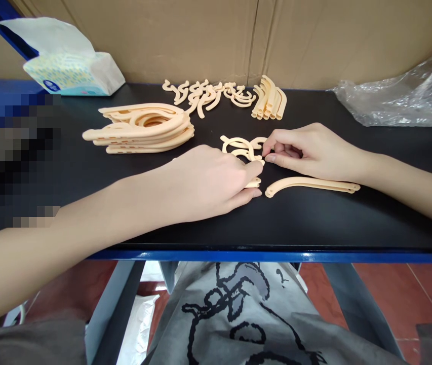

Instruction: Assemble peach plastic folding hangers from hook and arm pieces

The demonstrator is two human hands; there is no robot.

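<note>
My left hand (pixel 211 180) is closed around a cream plastic piece (pixel 253 183) with holes in its end; my palm and fingers hide most of it. My right hand (pixel 303 151) has thumb and index finger pinched together close by, and whatever lies between the tips is too small to make out. Just beyond the fingertips, several small curved cream pieces (pixel 237 141) lie on the black tabletop, partly covered by both hands. Below my right hand rests a long, bent cream strip (pixel 307 182) with holes at its right end.
Stacked cream frames (pixel 140 134) lie at left. Behind them are loose small curved parts (pixel 205 99) and bent tubes (pixel 269 101). A tissue pack (pixel 73 71) sits back left, clear plastic wrap (pixel 394 99) back right. The table's blue edge (pixel 276 256) is in front of me.
</note>
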